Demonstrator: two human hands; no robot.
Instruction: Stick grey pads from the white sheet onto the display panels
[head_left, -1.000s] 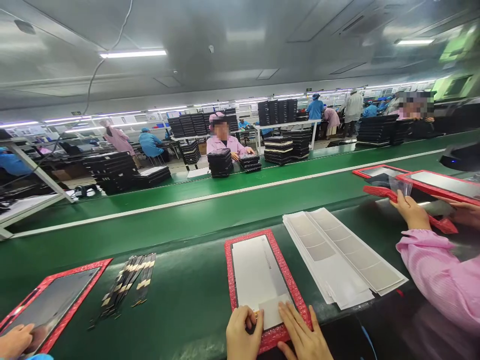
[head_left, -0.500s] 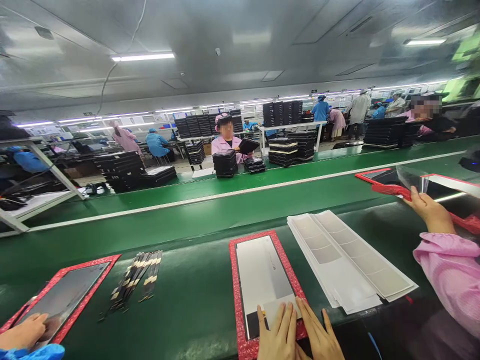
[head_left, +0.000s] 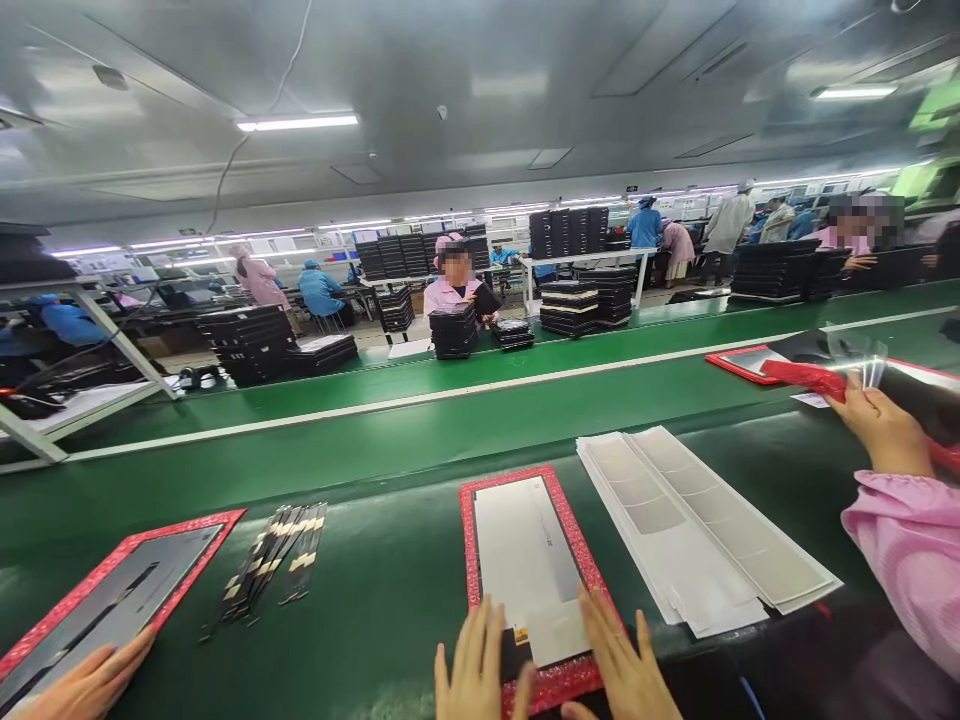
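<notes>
A flat panel with a white sheet (head_left: 525, 555) lies in a red bubble-wrap sleeve (head_left: 581, 560) on the green bench in front of me. My left hand (head_left: 472, 665) lies flat, fingers stretched, at the near left end of the panel. My right hand (head_left: 622, 665) lies flat with spread fingers on the near right edge of the sleeve. A small white label piece (head_left: 555, 632) lies between them on the panel's near end. Neither hand holds anything.
Stacked white sheets with grey patches (head_left: 697, 525) lie to the right. A bundle of flat cables (head_left: 274, 565) lies to the left. A co-worker's hand (head_left: 94, 680) rests on another red-sleeved panel (head_left: 112, 600). A pink-sleeved person's hand (head_left: 881, 430) peels film at right. A green conveyor (head_left: 450, 375) runs behind.
My left hand has slid left, away from my right, and both now lie apart at the panel's near corners. The co-worker on the right has lifted clear film higher.
</notes>
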